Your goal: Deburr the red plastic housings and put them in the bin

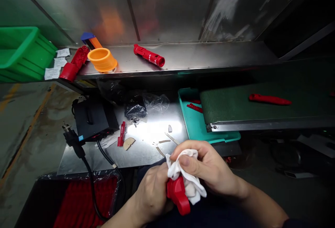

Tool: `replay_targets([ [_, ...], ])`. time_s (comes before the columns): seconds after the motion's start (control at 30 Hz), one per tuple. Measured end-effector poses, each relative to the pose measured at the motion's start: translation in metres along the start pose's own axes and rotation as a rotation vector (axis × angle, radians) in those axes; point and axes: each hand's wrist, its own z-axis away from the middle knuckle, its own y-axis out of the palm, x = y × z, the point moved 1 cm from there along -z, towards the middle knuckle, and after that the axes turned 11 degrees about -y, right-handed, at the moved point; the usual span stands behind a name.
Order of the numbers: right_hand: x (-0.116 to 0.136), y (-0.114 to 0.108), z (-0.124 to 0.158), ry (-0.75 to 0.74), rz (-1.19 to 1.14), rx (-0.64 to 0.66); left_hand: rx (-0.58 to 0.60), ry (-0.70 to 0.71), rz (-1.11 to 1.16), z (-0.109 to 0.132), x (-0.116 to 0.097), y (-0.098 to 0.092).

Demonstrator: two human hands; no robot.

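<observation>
My left hand (153, 193) grips a red plastic part (178, 196) low in the view. My right hand (206, 161) presses a white cloth (187, 175) over the upper end of that part, hiding much of it. Beyond my hands, a steel worktop (146, 158) holds a slim knife with a metal blade (172, 138), thin beige trimmings (162, 141), a small red piece (121, 134) and a beige half-round piece (128, 143).
A teal tray (209, 135) with red pieces sits under a green conveyor belt (243, 106) carrying a long red part (269, 99). The steel shelf (199, 55) above holds an orange cup (102, 60) and red parts. A black corded device (91, 118) and crumpled plastic (146, 106) stand left.
</observation>
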Motion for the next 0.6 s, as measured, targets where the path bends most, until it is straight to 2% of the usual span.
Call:
replay_targets([
  [0.13, 0.010, -0.003, 0.004, -0.018, 0.035, 0.157, -0.005, 0.056, -0.031, 0.000, -0.002, -0.002],
  [0.2, 0.012, -0.002, 0.003, -0.056, 0.049, 0.179, 0.018, 0.059, -0.043, 0.001, -0.001, -0.001],
  [0.27, 0.010, 0.000, 0.002, -0.066, 0.054, 0.155, 0.047, 0.068, -0.041, 0.001, -0.001, 0.002],
  [0.4, 0.003, 0.005, 0.003, -0.030, 0.082, 0.026, 0.047, 0.093, -0.027, 0.002, -0.001, 0.005],
  [0.6, 0.001, 0.003, 0.005, -0.081, 0.014, -0.109, -0.122, 0.188, -0.160, -0.002, -0.004, 0.002],
])
